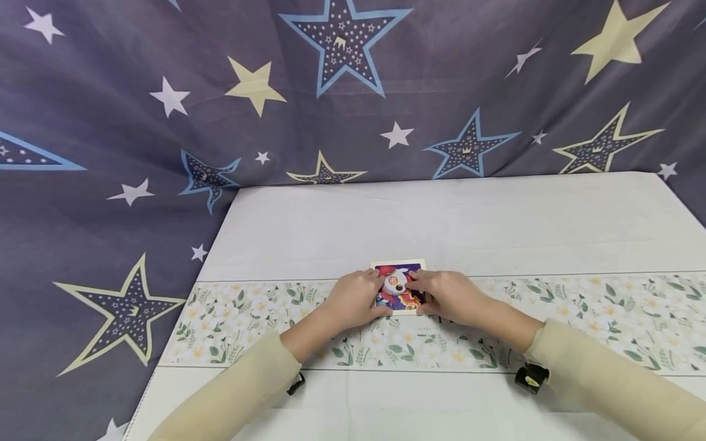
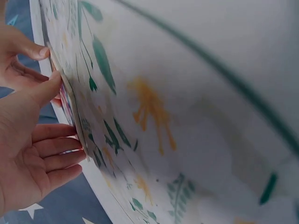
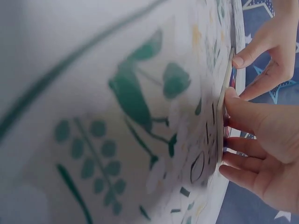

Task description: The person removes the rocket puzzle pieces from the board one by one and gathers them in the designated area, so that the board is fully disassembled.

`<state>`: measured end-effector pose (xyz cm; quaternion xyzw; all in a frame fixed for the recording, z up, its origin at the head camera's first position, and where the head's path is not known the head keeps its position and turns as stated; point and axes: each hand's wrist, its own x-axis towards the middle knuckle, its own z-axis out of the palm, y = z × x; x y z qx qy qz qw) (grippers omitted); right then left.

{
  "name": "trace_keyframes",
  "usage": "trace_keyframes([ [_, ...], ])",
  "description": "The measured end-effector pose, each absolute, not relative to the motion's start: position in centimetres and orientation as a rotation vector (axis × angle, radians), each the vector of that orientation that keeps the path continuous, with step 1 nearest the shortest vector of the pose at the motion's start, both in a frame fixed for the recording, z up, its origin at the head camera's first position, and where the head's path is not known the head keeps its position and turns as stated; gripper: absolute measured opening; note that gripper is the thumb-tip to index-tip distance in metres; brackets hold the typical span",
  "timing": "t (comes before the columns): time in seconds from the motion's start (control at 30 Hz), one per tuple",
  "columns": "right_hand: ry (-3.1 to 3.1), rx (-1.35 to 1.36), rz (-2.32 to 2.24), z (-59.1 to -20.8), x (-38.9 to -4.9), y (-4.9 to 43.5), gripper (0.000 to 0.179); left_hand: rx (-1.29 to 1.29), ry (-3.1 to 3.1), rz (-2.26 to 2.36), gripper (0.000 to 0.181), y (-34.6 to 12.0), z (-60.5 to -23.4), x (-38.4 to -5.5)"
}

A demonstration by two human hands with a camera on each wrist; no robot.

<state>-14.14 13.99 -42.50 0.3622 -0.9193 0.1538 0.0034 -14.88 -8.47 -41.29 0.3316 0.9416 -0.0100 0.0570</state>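
A small square picture board (image 1: 398, 286) with a cream border and a colourful print of a white round-faced figure lies on the floral strip of the table. My left hand (image 1: 355, 298) holds its left side, thumb at the near corner and fingers along the edge. On the opposite side my right hand (image 1: 453, 297) grips it, thumb low and a forefinger reaching over the picture. From the left wrist, the board (image 2: 70, 100) appears edge-on, its thin rim between the fingertips and the cloth. Both hands cover the side borders.
A white cloth with a flowered band (image 1: 551, 324) covers the table (image 1: 441, 226). Behind and to the left hangs a dark curtain (image 1: 353, 135) printed with stars. Black wrist devices, such as the right one (image 1: 531, 378), sit under the sleeves.
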Motion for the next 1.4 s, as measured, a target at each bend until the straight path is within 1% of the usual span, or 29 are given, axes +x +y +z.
trace_keyframes([
  [0.17,-2.883,1.114,0.465,-42.4,-13.5,14.0,0.052,0.982,2.844,-0.002,0.072,-8.8,-41.3,-14.2],
  [0.63,-2.887,1.143,0.501,-42.5,-13.5,14.3,0.053,0.966,2.841,0.045,0.073,-9.0,-41.4,-14.0],
  [0.8,-2.909,1.167,0.542,-42.3,-13.6,14.8,0.056,1.006,2.882,0.062,0.067,-9.2,-41.6,-13.9],
  [0.97,-2.928,1.144,0.62,-41.8,-13.7,15.4,0.053,1.056,2.895,0.122,0.06,-9.7,-41.6,-13.7],
  [1.23,-2.973,1.069,0.729,-41.1,-13.9,16.4,0.055,1.173,2.832,0.306,0.061,-10.6,-41.5,-13.6],
  [1.4,-2.959,1.042,0.703,-40.9,-14.7,17.1,0.054,1.268,2.703,0.292,0.063,-10.3,-41.6,-14.1],
])
